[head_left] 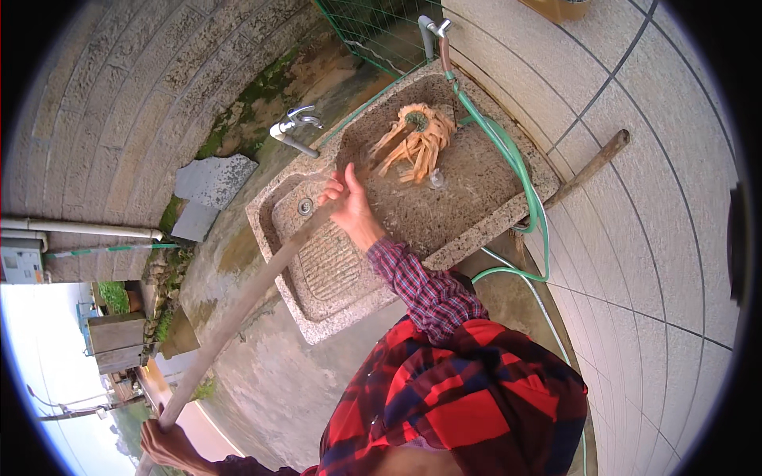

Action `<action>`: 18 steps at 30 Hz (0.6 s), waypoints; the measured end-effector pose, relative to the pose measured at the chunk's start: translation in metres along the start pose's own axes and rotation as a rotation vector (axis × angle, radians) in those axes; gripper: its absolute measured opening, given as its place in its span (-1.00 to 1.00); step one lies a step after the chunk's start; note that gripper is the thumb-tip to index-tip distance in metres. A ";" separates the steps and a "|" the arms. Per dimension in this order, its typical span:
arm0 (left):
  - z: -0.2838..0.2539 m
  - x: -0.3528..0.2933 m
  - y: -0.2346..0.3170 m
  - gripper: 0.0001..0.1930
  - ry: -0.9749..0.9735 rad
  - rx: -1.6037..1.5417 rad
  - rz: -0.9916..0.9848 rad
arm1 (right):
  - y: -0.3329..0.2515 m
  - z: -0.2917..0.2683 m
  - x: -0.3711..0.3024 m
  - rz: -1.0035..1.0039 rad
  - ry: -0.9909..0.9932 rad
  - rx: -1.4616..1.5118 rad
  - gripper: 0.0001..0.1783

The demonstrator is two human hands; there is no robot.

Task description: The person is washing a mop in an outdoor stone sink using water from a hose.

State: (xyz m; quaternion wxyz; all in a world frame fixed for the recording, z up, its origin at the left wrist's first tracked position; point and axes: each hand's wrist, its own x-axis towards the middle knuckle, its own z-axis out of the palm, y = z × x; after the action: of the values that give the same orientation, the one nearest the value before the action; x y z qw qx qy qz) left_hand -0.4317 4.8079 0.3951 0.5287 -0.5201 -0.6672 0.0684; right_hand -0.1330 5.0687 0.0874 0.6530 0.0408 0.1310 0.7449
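A mop with a long wooden handle (230, 313) slants from the lower left up to the stone sink. Its head of tan cloth strips (429, 143) lies in the sink's larger basin, on the wet bottom. My left hand (169, 446) is closed around the handle toward its near end, at the lower left. Farther up, above the smaller ribbed basin, my right hand (352, 213) grips the same handle, thumb pointing up along it. The stone sink (468, 244) has two basins, the smaller one with a ribbed washboard (329, 262) and a drain.
A green hose (508, 151) runs from the far tap (435, 30) over the sink's right rim. Another tap (295, 123) stands at the left edge. A tiled wall (635, 238) borders the right, where a wooden pole (591, 165) leans. Grey slabs (213, 181) lie by the block wall.
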 end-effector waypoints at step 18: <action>-0.041 0.046 -0.053 -0.53 0.155 0.058 0.253 | 0.033 0.020 -0.019 0.164 -0.114 0.078 -0.54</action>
State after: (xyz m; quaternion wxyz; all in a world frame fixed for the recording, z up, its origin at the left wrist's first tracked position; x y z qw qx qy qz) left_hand -0.4283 4.8006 0.4765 0.5805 -0.5884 -0.5513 0.1133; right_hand -0.1575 5.0493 0.1173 0.5941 0.1192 0.1187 0.7866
